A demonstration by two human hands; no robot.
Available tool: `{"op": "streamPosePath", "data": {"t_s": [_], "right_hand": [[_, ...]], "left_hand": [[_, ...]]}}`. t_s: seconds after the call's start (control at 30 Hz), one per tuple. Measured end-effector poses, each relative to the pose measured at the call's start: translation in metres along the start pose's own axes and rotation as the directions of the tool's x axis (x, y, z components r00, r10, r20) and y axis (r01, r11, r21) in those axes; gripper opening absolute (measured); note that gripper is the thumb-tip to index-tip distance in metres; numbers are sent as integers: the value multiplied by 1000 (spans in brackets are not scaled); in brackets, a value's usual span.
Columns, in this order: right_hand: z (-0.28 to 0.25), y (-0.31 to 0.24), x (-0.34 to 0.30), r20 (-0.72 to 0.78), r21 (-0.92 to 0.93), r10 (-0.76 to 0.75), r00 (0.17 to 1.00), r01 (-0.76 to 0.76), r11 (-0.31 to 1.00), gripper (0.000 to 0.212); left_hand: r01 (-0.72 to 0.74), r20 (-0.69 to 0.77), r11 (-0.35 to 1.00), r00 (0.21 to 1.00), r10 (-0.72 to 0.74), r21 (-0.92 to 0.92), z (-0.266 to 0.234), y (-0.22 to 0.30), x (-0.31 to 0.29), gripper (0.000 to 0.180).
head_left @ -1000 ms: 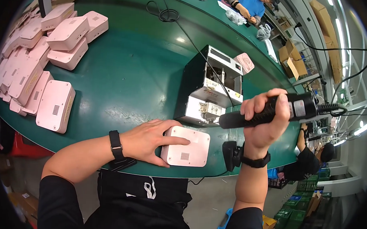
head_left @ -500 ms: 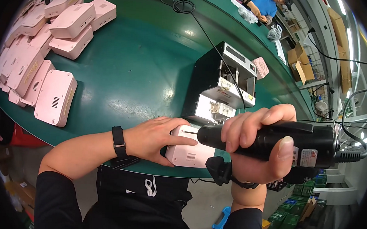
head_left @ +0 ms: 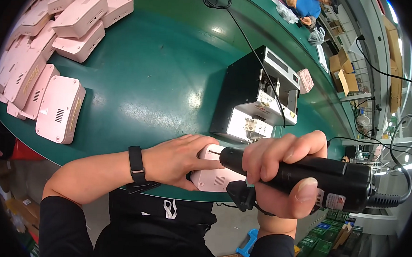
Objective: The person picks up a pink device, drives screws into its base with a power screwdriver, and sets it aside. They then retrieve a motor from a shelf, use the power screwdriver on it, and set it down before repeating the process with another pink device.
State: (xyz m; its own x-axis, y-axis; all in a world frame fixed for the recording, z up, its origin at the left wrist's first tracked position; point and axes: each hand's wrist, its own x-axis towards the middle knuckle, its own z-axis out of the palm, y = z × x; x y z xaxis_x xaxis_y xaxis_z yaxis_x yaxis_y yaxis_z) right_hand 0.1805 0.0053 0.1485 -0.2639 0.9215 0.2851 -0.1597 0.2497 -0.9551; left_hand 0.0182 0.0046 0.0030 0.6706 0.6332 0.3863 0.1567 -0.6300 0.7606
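A pink plastic case (head_left: 214, 179) lies vented side up at the table's near edge. My left hand (head_left: 179, 158) grips its left end, thumb along the near side and fingers over the far side. My right hand (head_left: 285, 172) is wrapped around a black corded electric screwdriver (head_left: 340, 182), tilted almost level. The thin bit reaches a corner hole of the case; whether a screw sits there is too small to tell. The screwdriver and right hand hide the case's right end. A black strap with a dark block hangs at my right wrist.
Many similar pink cases (head_left: 60, 109) are piled at the left of the green table (head_left: 138, 87). Beyond my right hand stands a black and silver screw feeder (head_left: 259, 94), with a small pink piece (head_left: 306, 81) behind it. A cable hangs across it. Another person works at the far bench.
My right hand and the screwdriver have shifted slightly down, with the bit still at the case's corner. The whole view has shifted a little; my left hand keeps its grip.
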Motion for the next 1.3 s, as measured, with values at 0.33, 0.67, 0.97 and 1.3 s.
{"op": "streamPosePath", "data": {"t_s": [0.33,0.67,0.97,1.3], "right_hand": [[-37,-11,7,-164,59,-252,954,265,963,28],[-69,-1,28,-265,-231,-253,931,194,953,29],[-75,-18,-39,-303,-45,-159,940,153,987,32],[-76,-7,-66,-316,-127,-168,934,134,983,35]], "left_hand": [[29,21,992,999,-32,122,-6,0,4,73],[34,16,986,999,-37,162,-9,5,2,77],[34,-17,988,999,-32,151,-7,-1,7,75],[59,-18,979,998,-56,194,-2,2,8,73]]}}
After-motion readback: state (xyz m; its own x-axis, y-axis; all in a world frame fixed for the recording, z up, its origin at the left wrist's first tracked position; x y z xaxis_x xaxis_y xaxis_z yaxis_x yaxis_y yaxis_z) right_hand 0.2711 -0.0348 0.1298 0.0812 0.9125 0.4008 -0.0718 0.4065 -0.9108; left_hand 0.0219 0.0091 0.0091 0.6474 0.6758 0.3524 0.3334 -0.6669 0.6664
